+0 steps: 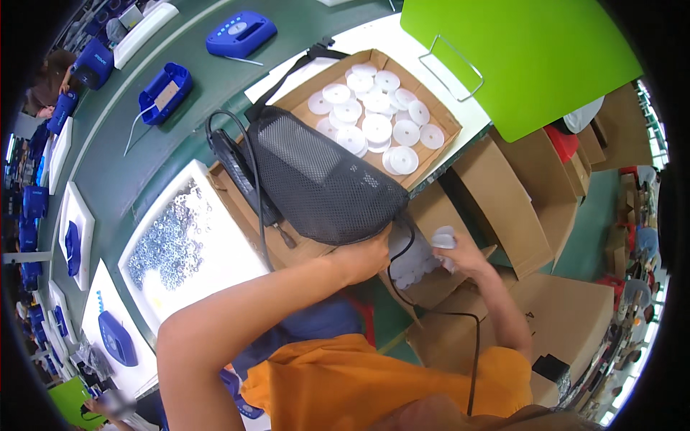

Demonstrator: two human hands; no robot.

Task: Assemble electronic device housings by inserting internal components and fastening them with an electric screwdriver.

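Note:
My right hand [463,255] is closed on a few white plastic discs [443,237], above a cardboard box that holds more white discs [413,262]. My left arm reaches across, and my left hand [363,257] is at the lower edge of a black mesh bag [323,179]. Its fingers are turned away and hidden, so its grip does not show. Beyond the bag, a shallow cardboard tray [445,122] on the table carries many loose white discs [377,129], each with a small centre hole.
A white tray of small metal washers [172,237] lies left of the bag. A black cable [474,359] trails from the bag past my right arm. Open cardboard boxes [503,208] crowd the right side. Blue plastic housings [241,34] and a green board [525,57] lie farther off.

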